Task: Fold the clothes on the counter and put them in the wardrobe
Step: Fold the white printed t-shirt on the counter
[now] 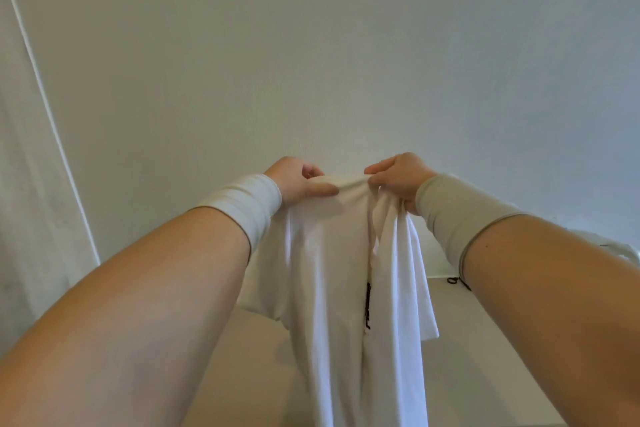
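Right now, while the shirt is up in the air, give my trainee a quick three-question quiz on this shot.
1. True or false: the white shirt lies flat on the counter.
2. Which hands hold the shirt's top edge? A) left only B) right only C) both
3. Fill in: the shirt hangs down in front of a plain ____.

Key:
1. False. It is held up and hangs over the counter.
2. C. The left hand and the right hand each pinch the top edge, close together.
3. Wall.
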A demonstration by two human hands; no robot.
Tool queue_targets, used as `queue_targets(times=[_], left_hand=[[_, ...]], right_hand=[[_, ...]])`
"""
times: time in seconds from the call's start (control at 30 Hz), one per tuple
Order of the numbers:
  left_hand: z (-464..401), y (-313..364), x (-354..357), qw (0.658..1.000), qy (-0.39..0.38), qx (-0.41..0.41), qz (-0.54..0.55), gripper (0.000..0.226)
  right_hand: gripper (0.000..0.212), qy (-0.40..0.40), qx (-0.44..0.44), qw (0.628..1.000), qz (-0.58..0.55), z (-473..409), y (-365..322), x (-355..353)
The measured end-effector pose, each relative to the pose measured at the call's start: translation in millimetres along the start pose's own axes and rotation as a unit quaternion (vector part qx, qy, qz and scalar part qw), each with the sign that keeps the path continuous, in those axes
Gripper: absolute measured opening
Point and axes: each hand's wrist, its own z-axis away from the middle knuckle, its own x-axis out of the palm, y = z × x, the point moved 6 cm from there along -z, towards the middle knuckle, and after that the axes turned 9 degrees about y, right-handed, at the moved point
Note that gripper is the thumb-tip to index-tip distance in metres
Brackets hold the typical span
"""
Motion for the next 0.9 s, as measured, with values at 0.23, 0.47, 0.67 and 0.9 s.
queue_targets(times=[0.23,0.47,0.67,0.9], left_hand=[[-8.9,0.9,6.0,0.975,0.026,0.082,-0.206,0.024],[-18.9,6.7,3.8,0.954,0.171,0.049,-0.241,0.026],[-12.9,31.4,13.5,0.971,0.108,-0.032,0.212,0.035],[15.6,64.8,52.9,0.951,-0.203,-0.068,0.221,0.033]], right_hand=[[0.007,0.005,-0.096,0.975,0.198,3.8,-7.6,-2.6],[0.023,-0.054,0.02,0.998,0.007,14.2,-14.0,1.6],[0.026,0.154,0.119,0.925,-0.327,2.6,-15.5,-31.8],[0.018,0.092,0.128,0.922,-0.353,14.2,-22.6,-20.0]])
